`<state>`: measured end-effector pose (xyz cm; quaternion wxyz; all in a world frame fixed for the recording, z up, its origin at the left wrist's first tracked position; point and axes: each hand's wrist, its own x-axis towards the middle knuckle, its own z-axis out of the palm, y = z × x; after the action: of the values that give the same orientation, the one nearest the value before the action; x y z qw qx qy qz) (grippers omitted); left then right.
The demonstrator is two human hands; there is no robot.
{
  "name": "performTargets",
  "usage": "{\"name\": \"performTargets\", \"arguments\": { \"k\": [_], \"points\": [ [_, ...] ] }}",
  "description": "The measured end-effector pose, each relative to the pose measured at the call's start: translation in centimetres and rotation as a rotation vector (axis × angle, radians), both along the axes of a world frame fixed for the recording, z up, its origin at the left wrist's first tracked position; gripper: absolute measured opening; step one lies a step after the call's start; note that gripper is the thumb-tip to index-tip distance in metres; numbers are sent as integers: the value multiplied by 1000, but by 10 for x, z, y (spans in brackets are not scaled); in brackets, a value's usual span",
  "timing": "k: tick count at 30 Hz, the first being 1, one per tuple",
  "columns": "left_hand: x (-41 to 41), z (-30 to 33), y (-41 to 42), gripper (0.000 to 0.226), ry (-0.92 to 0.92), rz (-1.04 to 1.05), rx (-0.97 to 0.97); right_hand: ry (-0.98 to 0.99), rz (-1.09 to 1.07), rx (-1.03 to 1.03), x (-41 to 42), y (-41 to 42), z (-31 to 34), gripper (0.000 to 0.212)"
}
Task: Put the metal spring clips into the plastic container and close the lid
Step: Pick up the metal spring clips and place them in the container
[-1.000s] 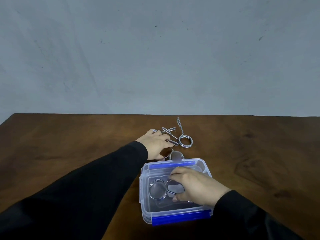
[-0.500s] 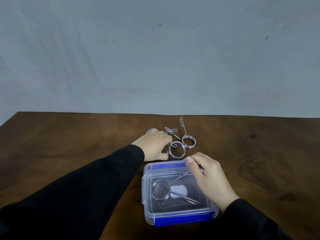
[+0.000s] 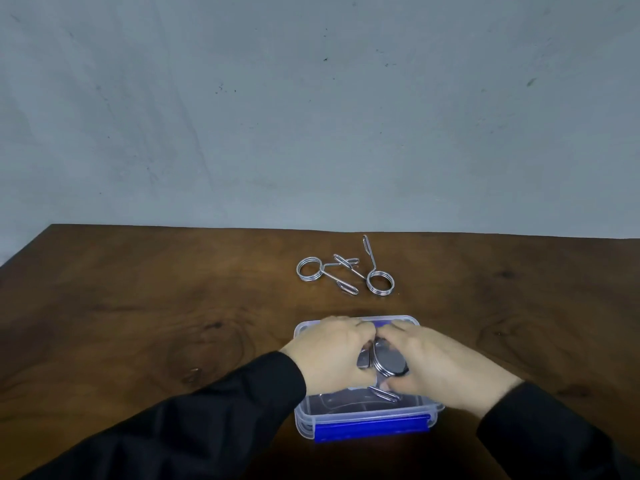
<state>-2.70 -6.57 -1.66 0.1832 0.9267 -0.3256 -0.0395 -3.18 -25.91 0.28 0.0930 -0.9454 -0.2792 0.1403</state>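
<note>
A clear plastic container (image 3: 363, 422) with blue latches sits open on the wooden table in front of me. Both my hands are over it. My left hand (image 3: 332, 355) and my right hand (image 3: 436, 365) together grip a metal spring clip (image 3: 388, 363), its coil tilted above the container. The wire end of a clip (image 3: 384, 394) shows inside the container below my right hand. Two more spring clips lie on the table beyond the container, one to the left (image 3: 310, 270) and one to the right (image 3: 379, 282), their handles crossing.
The brown wooden table (image 3: 138, 323) ends at a grey wall (image 3: 311, 116) behind. The table's left corner edge runs diagonally at the far left. No lid is visible apart from the container.
My left hand picked a clip from the pile and brought it back over the container. My right hand moved in to meet it. The view shifted closer and lower.
</note>
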Motion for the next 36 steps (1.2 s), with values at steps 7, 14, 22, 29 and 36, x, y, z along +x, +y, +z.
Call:
{"name": "performTargets", "arguments": {
  "k": [7, 14, 22, 29, 36],
  "points": [
    [-4, -22, 6, 50, 25, -31, 210, 39, -7, -174, -4, 14, -26, 52],
    [5, -14, 24, 27, -127, 47, -103, 46, 17, -160, -2, 11, -34, 55],
    [87, -18, 36, 23, -188, 346, -158, -76, -34, 115, -15, 10, -29, 35],
    [139, -42, 36, 38, -103, 302, 430, -159, -136, 200, -19, 8, -36, 28],
    [131, -51, 37, 21, -122, 253, 420, -163, -184, 267, -19, 7, -38, 30]
  ]
}}
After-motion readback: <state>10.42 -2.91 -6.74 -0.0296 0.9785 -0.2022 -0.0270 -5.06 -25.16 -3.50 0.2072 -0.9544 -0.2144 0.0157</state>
